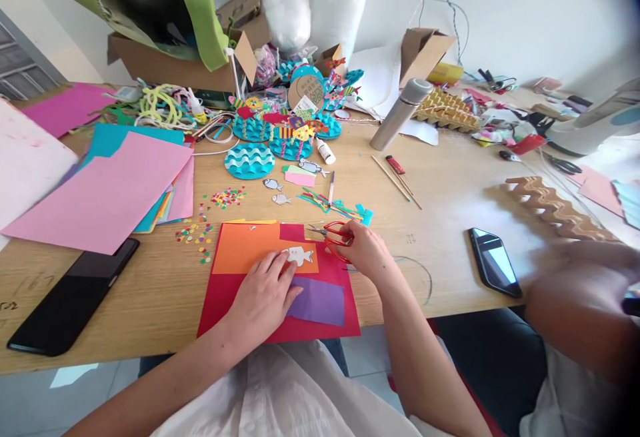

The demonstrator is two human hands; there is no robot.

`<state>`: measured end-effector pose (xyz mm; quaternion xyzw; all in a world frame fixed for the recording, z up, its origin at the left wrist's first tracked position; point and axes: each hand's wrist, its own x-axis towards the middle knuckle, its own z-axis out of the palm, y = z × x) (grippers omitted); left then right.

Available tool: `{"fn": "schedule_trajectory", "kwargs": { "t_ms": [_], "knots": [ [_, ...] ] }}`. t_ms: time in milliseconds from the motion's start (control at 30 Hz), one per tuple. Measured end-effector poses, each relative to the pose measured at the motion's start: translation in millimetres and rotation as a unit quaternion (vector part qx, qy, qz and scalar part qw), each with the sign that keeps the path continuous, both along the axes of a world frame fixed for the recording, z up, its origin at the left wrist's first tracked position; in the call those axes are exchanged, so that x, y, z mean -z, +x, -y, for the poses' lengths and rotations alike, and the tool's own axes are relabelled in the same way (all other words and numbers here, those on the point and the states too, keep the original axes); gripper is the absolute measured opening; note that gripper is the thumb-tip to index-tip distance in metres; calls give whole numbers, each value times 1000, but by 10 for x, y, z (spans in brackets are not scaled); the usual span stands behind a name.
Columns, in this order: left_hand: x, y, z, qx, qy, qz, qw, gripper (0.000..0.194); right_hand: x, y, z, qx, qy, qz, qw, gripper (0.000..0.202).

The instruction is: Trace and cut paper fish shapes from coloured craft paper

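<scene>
My left hand [265, 290] lies with its fingers stretched out on the papers. Its fingertips touch a white fish cutout [301, 256] resting on a sheet of orange paper [240, 248]. Beside the thumb is a piece of purple paper [320, 302], and a large red sheet [225, 307] lies beneath everything. My right hand [367, 250] is closed around the handles of a pair of red-handled scissors [336, 240]. The scissor blades are parted and point left, just above the orange paper and to the upper right of the fish.
Colored paper sheets [105, 190] and a black phone [70, 300] lie left. Beyond the red sheet are small fish cutouts [273, 184], confetti [227, 197] and paper strips [335, 205]. A steel bottle [400, 116] stands behind. Another person's arm [580, 304] is at right near a phone [495, 262].
</scene>
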<state>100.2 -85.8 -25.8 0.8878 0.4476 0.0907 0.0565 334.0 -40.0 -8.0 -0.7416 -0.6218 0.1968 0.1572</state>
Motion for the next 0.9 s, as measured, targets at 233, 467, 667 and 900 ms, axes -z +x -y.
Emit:
{"fn": "schedule_trajectory", "kwargs": {
  "t_ms": [233,467,667,900],
  "knots": [
    [66,-26,2,1,-4,23,1000,41,49,2,-34,-8,24,47,999,22],
    [114,-32,10,5,2,25,1000,43,64,5,-40,-25,10,44,999,23],
    [114,-33,11,6,6,23,1000,44,49,15,-73,-50,23,42,998,20],
    [129,-36,21,1,23,28,999,43,8,-20,-34,-75,16,77,994,22]
  ]
}}
